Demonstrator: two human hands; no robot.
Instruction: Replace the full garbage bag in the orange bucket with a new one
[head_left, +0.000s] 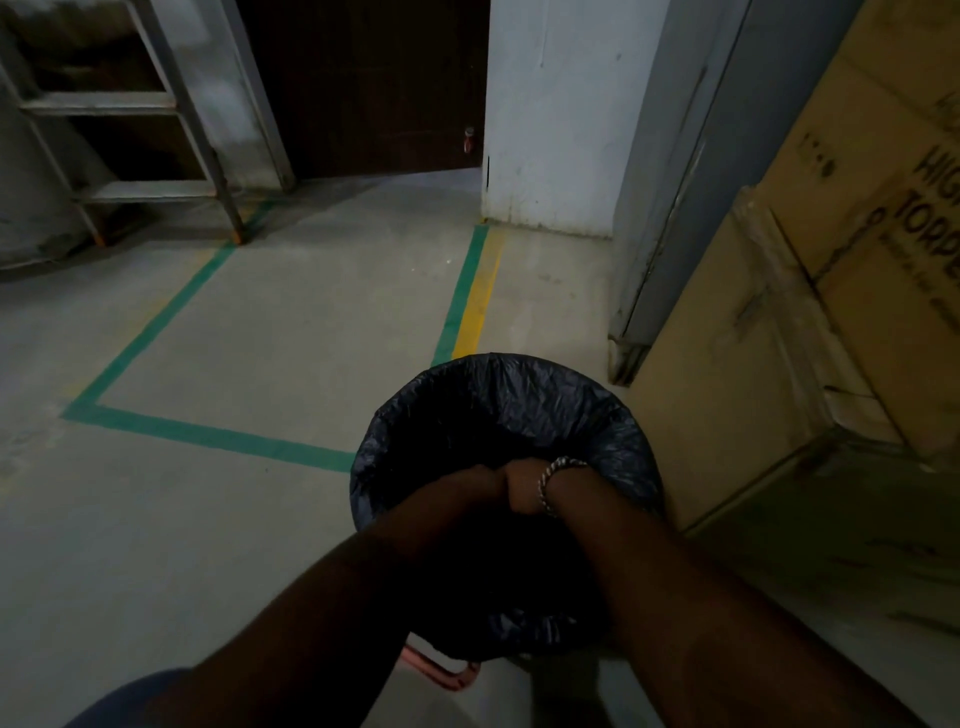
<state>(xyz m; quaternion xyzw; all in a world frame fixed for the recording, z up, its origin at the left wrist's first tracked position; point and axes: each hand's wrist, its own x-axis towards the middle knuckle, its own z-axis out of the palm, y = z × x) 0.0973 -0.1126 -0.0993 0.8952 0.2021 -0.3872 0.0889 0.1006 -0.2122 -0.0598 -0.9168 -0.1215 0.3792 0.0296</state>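
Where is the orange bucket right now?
Head view, lower centre: the orange bucket, lined with a black garbage bag, stands on the floor left of the cardboard boxes.

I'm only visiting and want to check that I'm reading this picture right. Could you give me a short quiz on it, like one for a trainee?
1. True or false: the black bag lines the bucket and folds over its rim.
2. Which wrist wears the bracelet? A: left. B: right.
3. Fill in: seen from the person, the cardboard boxes stand to the ___ of the bucket.

Key: 1 true; 2 B; 3 right.
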